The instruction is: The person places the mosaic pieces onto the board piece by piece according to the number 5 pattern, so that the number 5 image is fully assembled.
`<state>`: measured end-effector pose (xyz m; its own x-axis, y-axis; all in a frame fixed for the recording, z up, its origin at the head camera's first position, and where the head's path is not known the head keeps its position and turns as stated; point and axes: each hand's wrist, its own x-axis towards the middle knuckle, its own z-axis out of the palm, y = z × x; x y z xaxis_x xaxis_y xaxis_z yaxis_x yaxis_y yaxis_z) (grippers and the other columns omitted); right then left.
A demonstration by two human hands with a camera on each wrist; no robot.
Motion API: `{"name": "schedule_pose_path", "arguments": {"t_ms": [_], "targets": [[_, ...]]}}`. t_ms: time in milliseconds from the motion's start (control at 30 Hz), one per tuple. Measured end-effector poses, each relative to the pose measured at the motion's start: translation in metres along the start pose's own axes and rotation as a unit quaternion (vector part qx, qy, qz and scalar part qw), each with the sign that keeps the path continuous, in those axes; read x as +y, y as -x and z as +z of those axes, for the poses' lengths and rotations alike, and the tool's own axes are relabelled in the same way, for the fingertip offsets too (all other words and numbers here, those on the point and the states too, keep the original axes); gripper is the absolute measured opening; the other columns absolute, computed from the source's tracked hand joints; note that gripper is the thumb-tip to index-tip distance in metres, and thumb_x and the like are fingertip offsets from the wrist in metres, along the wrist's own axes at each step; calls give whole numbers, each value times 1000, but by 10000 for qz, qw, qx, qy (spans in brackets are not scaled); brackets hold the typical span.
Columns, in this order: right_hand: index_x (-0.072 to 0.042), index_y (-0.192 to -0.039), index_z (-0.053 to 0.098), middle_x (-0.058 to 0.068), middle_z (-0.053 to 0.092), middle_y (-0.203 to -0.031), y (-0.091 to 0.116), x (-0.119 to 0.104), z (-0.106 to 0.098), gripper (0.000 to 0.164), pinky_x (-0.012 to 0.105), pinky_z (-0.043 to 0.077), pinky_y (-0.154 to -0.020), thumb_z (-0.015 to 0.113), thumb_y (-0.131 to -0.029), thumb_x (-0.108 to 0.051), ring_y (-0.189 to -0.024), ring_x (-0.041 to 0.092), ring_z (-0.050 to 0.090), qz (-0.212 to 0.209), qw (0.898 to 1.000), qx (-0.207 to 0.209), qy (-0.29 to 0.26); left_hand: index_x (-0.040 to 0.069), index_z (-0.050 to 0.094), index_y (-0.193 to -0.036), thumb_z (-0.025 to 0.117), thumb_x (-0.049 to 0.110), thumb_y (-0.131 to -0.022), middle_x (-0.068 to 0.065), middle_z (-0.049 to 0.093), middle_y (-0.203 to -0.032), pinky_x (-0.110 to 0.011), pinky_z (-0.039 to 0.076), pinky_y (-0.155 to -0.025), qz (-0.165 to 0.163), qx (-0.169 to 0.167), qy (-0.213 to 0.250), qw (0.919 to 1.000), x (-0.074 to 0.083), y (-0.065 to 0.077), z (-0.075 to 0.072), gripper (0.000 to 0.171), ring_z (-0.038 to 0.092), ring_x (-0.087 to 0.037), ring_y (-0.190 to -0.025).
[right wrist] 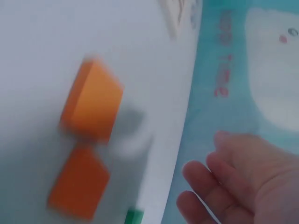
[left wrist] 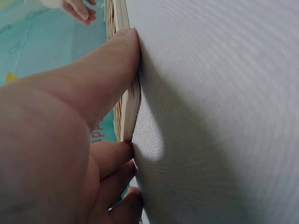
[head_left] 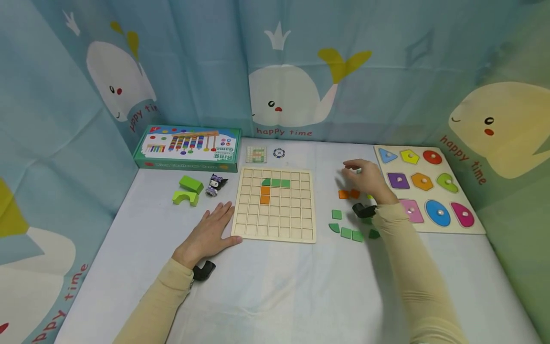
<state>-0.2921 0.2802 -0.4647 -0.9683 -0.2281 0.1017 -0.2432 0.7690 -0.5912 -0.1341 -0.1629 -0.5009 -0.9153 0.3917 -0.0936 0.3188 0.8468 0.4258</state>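
A square wooden grid board [head_left: 275,224] lies on the table with green and orange pieces in some cells. My left hand [head_left: 210,234] rests on the table at its lower left corner. In the left wrist view the thumb [left wrist: 121,51] and fingertips touch the board's edge [left wrist: 132,109]. Further right, my right hand [head_left: 365,179] hovers above loose orange pieces [head_left: 343,194] and holds nothing, its fingers loosely bent in the right wrist view. Two orange pieces [right wrist: 93,100] show blurred there, with a small green piece [right wrist: 134,216] below them.
Several green pieces [head_left: 345,232] lie beneath the right forearm. A shape puzzle board [head_left: 447,224] lies at the right. At the left are a Ring Game box [head_left: 189,148], light green blocks [head_left: 191,184] and a small figurine [head_left: 215,185]. A pattern card [head_left: 256,155] and a round token [head_left: 279,153] lie behind the grid board.
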Motion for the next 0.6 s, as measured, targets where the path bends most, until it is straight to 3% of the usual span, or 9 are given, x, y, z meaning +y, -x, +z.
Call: {"name": "schedule_pose_path", "arguments": {"t_ms": [267, 433, 600], "targets": [[11, -129, 56, 30, 57, -123, 7, 18, -17, 44, 59, 33, -100, 68, -91, -9, -119, 47, 44, 268, 9989, 267, 259, -1, 27, -152, 66, 50, -89, -16, 20, -159, -57, 14, -113, -27, -42, -30, 10000, 0, 0, -2, 90, 14, -34, -145], [9, -134, 52, 29, 49, -131, 10, 26, -21, 49, 60, 27, -104, 67, -92, -10, -124, 48, 35, 833, 9957, 35, 401, -1, 27, -152, 67, 49, -89, -16, 20, -159, -57, 14, -113, -36, -42, -8, 10000, 0, 0, -2, 90, 14, -34, -146], [9, -135, 51, 32, 47, -131, 9, 36, -20, 49, 62, 28, -103, 66, -92, -11, -122, 50, 36, 973, 9924, -289, 699, -1, 27, -152, 67, 50, -89, -16, 20, -159, -57, 14, -113, -23, -29, -2, 10000, 0, -1, -2, 90, 14, -33, -146]]}}
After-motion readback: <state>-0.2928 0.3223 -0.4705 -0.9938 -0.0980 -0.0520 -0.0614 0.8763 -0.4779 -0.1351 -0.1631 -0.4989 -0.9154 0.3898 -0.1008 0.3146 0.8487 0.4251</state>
